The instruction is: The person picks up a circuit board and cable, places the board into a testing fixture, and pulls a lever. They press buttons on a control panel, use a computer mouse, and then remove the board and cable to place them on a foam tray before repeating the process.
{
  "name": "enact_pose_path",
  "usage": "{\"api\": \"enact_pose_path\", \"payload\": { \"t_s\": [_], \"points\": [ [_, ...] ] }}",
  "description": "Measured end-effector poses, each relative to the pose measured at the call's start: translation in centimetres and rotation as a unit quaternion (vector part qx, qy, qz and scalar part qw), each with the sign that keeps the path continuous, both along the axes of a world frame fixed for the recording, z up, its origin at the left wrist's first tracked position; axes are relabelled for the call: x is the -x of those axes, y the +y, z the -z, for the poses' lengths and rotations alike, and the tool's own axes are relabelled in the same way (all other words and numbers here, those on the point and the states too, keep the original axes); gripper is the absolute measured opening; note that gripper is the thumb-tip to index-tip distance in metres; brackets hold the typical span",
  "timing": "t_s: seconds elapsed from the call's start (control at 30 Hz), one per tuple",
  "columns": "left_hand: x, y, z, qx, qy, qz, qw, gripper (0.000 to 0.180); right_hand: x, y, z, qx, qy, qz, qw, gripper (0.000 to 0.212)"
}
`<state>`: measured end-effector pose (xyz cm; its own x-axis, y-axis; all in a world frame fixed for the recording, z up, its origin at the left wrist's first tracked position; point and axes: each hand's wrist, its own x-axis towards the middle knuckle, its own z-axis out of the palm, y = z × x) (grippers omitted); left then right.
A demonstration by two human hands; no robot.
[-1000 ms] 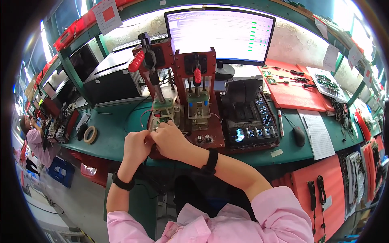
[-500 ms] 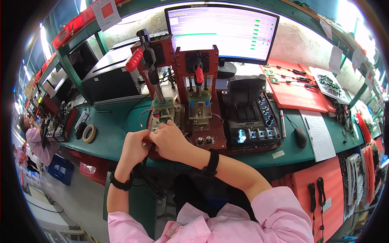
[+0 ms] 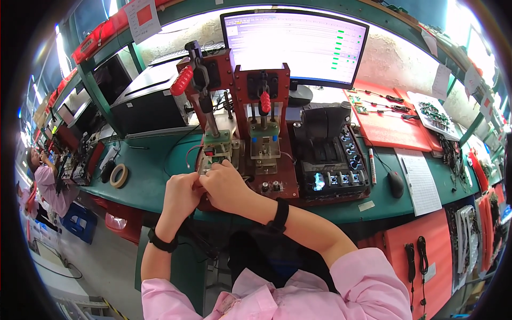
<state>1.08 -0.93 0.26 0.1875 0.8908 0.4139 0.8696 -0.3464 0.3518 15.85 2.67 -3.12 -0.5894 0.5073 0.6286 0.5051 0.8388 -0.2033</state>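
Apparently the work is midway: the board (image 3: 216, 159) sits low in the left press (image 3: 216, 138), whose green plate stands above it; whether it is fully seated, I cannot tell. The left hand (image 3: 182, 193) and right hand (image 3: 224, 185) meet at the press's front, fingers curled — what they pinch, if anything, is hidden. Rightward, the second press (image 3: 263, 96) crowds close, then the console (image 3: 332, 154). Leftward, the desk (image 3: 152, 160) gives more room toward the tape (image 3: 118, 175) — though a red wire (image 3: 189, 154) loops beside the press. Both arms cross the desk's front edge.
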Motion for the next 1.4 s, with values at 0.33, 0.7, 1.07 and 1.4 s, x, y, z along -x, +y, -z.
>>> {"api": "enact_pose_path", "payload": {
  "t_s": [0.33,0.7,1.07,1.4],
  "points": [
    [0.0,-0.6,0.2,0.003,-0.006,-0.015,1.000,0.004,0.3,-0.2,0.5,-0.008,0.032,0.006,0.999,0.012],
    [0.2,-0.2,0.5,-0.063,0.053,0.010,0.997,0.010,0.3,-0.3,0.3,-0.019,0.018,0.011,1.000,0.018],
    [0.2,0.1,0.3,0.024,-0.073,0.004,0.997,0.015,0.1,-0.6,0.0,0.009,-0.016,0.015,1.000,0.015],
    [1.0,0.5,0.9,-0.050,0.016,0.019,0.998,0.011,0.2,-0.6,-0.2,0.011,-0.026,0.017,0.999,0.017]
  ]
}}
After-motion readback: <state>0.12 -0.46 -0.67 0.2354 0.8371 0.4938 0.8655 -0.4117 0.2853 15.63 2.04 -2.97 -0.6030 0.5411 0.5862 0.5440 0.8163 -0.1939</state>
